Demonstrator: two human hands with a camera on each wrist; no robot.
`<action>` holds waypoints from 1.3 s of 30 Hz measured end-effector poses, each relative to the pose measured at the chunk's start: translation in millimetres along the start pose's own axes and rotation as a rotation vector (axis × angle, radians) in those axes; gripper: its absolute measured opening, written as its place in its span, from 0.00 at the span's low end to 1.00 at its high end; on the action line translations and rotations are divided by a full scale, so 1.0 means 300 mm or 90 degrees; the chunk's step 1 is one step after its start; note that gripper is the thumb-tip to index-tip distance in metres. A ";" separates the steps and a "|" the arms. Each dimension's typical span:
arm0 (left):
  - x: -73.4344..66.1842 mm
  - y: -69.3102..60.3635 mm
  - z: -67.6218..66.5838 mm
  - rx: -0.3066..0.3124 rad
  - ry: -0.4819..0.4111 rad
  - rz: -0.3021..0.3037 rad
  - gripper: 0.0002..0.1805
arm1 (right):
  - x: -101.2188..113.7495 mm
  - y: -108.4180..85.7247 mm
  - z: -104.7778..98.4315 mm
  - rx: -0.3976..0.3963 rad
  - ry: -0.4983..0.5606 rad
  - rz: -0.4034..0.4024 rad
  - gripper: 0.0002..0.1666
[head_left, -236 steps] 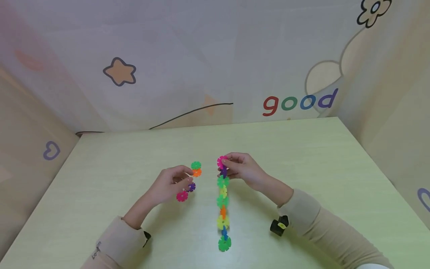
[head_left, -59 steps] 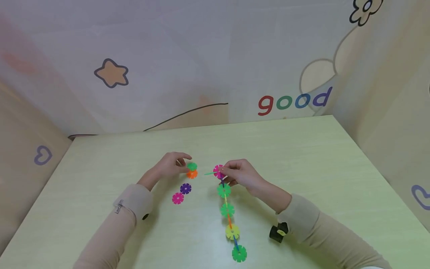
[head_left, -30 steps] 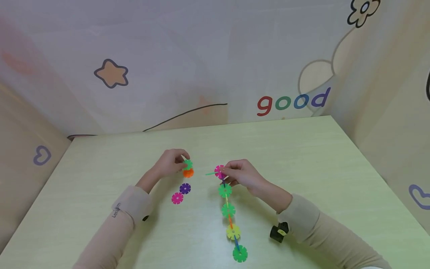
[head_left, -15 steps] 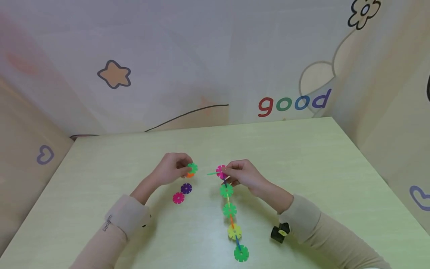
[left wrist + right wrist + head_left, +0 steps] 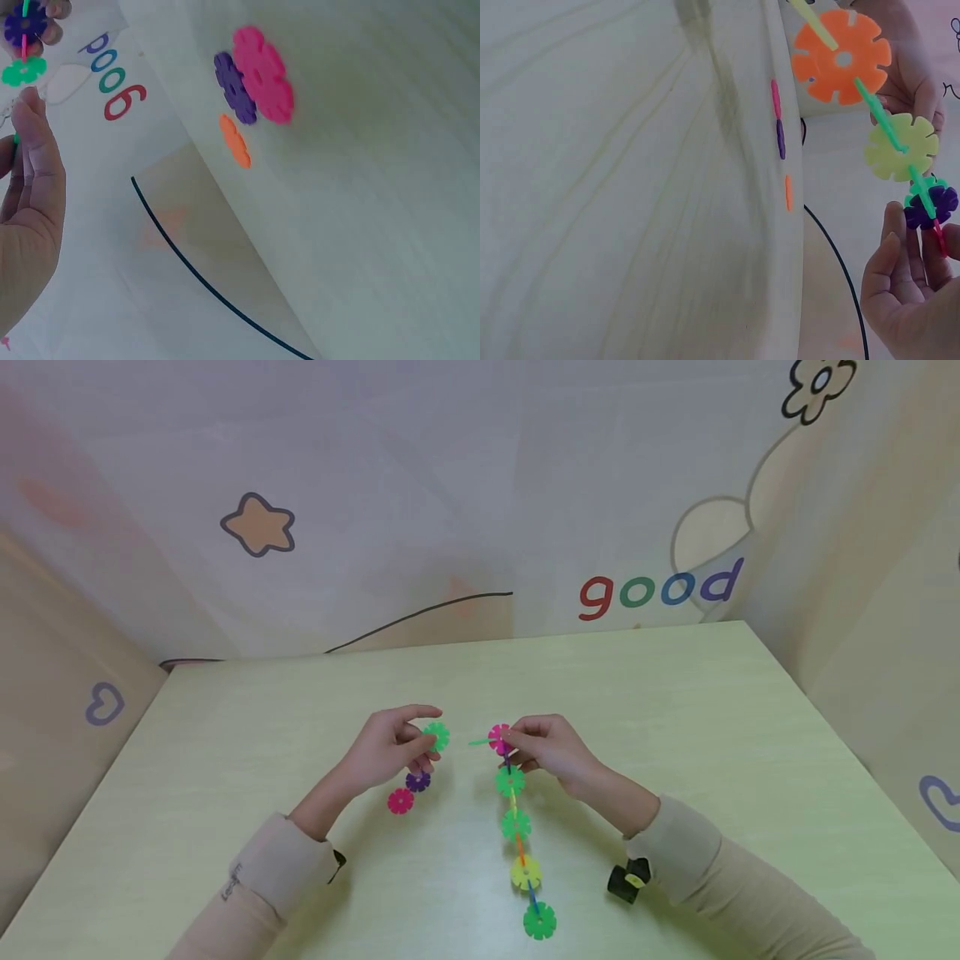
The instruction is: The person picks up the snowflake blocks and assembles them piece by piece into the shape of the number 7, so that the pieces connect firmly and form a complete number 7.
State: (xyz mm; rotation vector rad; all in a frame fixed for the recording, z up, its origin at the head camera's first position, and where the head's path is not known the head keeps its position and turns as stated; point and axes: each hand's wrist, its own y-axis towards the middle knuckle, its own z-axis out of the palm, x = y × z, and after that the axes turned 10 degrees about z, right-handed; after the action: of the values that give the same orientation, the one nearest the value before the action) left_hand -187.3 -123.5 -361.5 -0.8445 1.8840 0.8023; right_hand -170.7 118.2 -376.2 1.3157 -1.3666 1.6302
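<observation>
In the head view my left hand (image 5: 386, 747) pinches a green notched plastic disc (image 5: 437, 737), its index finger stretched out above the disc. Across a small gap, my right hand (image 5: 558, 752) grips a chain of interlocking discs by its pink disc (image 5: 499, 739). A green disc (image 5: 480, 742), seen edge-on, sticks out from that pink one toward the left hand. Purple, green, yellow, orange and blue discs follow down the chain, ending at a green disc (image 5: 540, 921) nearest the person. The left wrist view shows part of my left hand (image 5: 34, 187) at the edge.
A loose purple disc (image 5: 417, 781) and a pink disc (image 5: 401, 801) lie touching on the pale table (image 5: 637, 693). A loose orange disc (image 5: 235, 141) shows beside them in the left wrist view. A printed cloth wall (image 5: 420, 485) stands behind the table.
The left hand has picked up the green disc from the orange one and moved right with it. Since the oldest frame, a green disc has joined the chain's pink end. The right hand barely moved lately.
</observation>
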 end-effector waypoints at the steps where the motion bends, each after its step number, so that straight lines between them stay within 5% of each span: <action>1: -0.003 -0.003 0.005 -0.004 -0.004 0.000 0.18 | 0.000 0.000 0.000 0.000 0.002 0.000 0.11; 10: -0.027 -0.017 0.059 -0.042 -0.088 -0.043 0.16 | 0.001 0.003 -0.001 -0.004 0.007 -0.009 0.11; 23: -0.018 -0.006 0.092 -0.060 -0.160 -0.054 0.15 | 0.000 0.003 0.008 -0.019 -0.002 -0.017 0.11; 39: -0.012 0.001 0.113 -0.091 -0.177 -0.048 0.13 | -0.003 0.001 0.018 -0.012 0.001 -0.022 0.11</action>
State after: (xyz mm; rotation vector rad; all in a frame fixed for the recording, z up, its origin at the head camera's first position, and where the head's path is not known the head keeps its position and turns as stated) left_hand -170.6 -95.5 -371.4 -0.8393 1.5560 0.9639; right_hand -169.0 113.3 -377.3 1.3195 -1.3476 1.5903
